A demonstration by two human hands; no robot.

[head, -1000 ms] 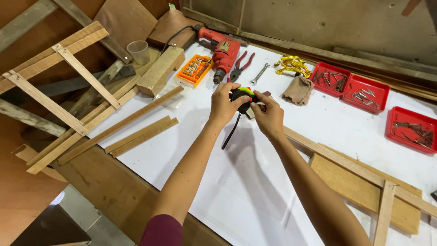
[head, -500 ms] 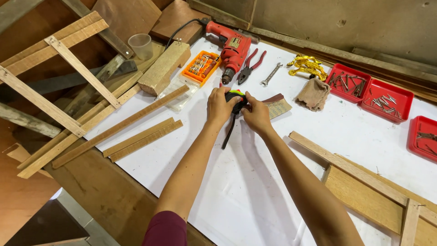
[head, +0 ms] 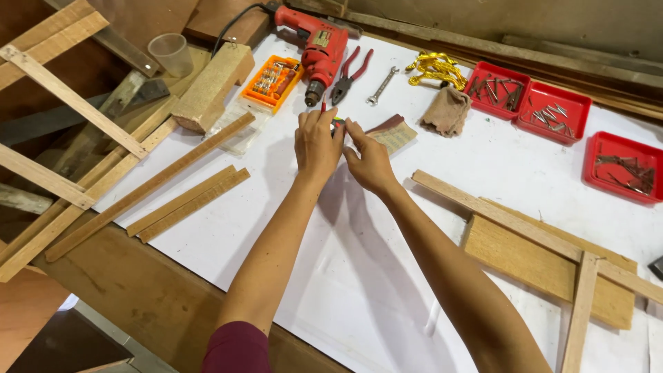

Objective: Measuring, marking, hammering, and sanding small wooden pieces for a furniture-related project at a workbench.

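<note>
My left hand (head: 316,141) and my right hand (head: 369,160) meet over the white sheet (head: 290,207), just in front of the red electric drill (head: 321,48). Together they hold a small dark tool with a yellow-green part (head: 336,124), mostly hidden by the fingers. A thin red tip (head: 322,105) sticks up above my left thumb. A folded piece of sandpaper (head: 392,135) lies right beside my right hand.
Red-handled pliers (head: 349,76), a wrench (head: 381,85), an orange bit case (head: 274,81), yellow cord (head: 435,69) and a brown cloth (head: 447,110) lie at the back. Three red trays (head: 556,110) hold nails. Wooden strips (head: 186,200) lie left, a wooden frame (head: 539,242) right.
Both hands have moved farther away across the sheet toward the drill, still joined on the small tool. The dark length that hung below the tool is no longer visible.
</note>
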